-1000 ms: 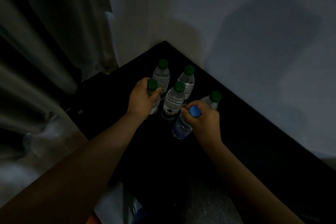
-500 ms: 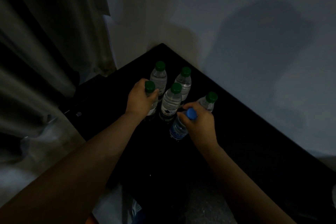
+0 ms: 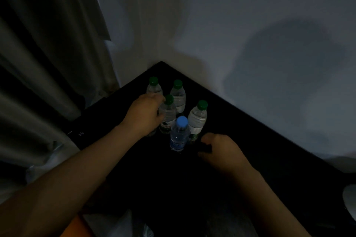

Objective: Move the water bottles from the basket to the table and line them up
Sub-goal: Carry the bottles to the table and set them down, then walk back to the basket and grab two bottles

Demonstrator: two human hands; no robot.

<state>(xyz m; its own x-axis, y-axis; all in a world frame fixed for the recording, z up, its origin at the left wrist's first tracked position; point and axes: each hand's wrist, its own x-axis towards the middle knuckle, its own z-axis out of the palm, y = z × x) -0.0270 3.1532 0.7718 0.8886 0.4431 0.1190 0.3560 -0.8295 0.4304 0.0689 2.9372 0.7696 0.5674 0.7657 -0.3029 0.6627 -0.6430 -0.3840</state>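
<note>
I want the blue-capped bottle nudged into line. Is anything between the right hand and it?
Nothing visible. The right hand hangs just right of the blue-capped bottle, with only black table surface between them. The nearest green-capped bottle stands just behind that gap, not in it.
</note>
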